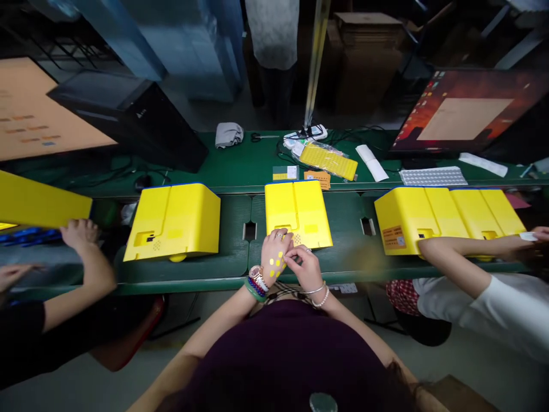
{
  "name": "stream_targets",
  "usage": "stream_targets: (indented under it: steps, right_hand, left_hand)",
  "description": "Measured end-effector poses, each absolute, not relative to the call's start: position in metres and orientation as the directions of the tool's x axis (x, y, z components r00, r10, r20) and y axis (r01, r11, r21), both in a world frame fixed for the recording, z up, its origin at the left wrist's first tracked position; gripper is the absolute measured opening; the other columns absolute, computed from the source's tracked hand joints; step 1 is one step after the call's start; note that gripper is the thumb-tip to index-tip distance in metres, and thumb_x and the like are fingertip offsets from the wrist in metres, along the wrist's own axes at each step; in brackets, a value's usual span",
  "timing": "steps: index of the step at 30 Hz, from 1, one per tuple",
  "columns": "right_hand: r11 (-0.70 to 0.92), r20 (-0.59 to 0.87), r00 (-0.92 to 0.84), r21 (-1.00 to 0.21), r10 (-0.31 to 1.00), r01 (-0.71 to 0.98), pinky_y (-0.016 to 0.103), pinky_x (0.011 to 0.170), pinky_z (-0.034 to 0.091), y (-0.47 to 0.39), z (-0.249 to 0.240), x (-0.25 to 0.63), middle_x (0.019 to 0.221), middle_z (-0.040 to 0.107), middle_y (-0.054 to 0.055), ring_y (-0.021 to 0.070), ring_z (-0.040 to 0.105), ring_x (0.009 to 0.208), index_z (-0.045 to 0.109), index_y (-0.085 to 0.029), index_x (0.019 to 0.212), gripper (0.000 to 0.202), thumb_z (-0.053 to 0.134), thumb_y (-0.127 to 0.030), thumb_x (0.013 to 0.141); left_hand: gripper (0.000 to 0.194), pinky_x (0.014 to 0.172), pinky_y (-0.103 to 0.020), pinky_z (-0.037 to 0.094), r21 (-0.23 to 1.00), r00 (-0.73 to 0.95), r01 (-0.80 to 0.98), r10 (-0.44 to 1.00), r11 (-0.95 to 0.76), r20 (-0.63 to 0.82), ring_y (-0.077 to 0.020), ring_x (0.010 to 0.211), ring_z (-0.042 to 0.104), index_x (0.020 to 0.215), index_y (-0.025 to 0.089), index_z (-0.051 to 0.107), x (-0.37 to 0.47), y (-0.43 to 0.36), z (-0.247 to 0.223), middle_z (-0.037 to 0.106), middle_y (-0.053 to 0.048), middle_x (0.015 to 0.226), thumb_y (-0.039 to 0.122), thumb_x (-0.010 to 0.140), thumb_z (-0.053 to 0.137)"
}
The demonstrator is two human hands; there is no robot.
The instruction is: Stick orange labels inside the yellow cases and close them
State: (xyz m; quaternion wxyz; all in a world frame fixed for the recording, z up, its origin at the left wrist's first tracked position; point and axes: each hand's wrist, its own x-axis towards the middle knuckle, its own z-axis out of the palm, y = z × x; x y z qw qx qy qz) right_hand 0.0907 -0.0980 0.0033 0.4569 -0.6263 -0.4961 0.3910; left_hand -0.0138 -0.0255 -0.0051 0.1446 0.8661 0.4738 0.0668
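My left hand point(273, 258) rests palm down against the near edge of a yellow box point(313, 212), its fingers lying on the box's lower face. Several small yellow stickers point(271, 262) dot the back of that hand. Thumb and index finger of my right hand point(304, 268) are pinched together at those stickers; the one between the fingertips is mostly hidden. The box has a recessed slot and a group of small holes low on the face towards me. A watch and bracelets circle my left wrist.
Other yellow boxes stand left point(180, 217) and right point(407, 214) on the green bench point(227, 229). Co-workers' arms reach in from both sides. Behind lie a bagged yellow sheet point(330, 161), orange labels point(318, 179), scissors point(261, 137), a cloth point(229, 134) and a keyboard point(433, 176).
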Motion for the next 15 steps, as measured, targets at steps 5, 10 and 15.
stream_targets:
  steps: [5,10,15]
  right_hand:
    - [-0.133,-0.116,0.112,-0.979,0.987,0.157,0.025,0.064,0.044,-0.085,-0.006,0.079,0.075,0.059,-0.001,0.0130,0.053,0.067,0.064,-0.020,0.071,0.013,0.067,-0.030,0.080]
    - [-0.189,-0.042,0.431,-0.934,0.901,0.304,0.041,0.094,0.044,-0.053,-0.025,0.092,0.093,0.063,0.007,0.0217,0.056,0.099,0.068,-0.020,0.072,0.015,0.064,-0.030,0.082]
    - [-0.301,0.025,0.496,-0.768,0.868,0.566,0.055,0.114,0.021,-0.025,-0.054,0.085,0.144,0.044,0.014,0.0332,0.024,0.142,0.072,-0.018,0.070,0.014,0.066,-0.025,0.080]
  left_hand:
    - [0.027,0.089,-0.042,0.048,0.286,0.473,0.845,0.881,-0.451,-0.008,-0.0284,0.116,0.051,0.115,0.019,0.062,-0.037,-0.015,-0.008,0.061,-0.011,0.124,0.024,0.095,0.045]
    - [0.042,0.100,-0.045,0.045,0.411,0.370,0.840,0.928,-0.354,0.044,-0.0309,0.124,0.048,0.132,0.013,0.050,-0.062,0.011,-0.033,0.054,-0.017,0.132,0.030,0.094,0.045]
    - [0.059,0.107,-0.047,0.041,0.652,0.384,0.723,0.917,-0.227,-0.106,-0.0316,0.130,0.047,0.143,0.006,0.033,-0.081,0.023,-0.072,0.051,-0.022,0.137,0.036,0.093,0.046]
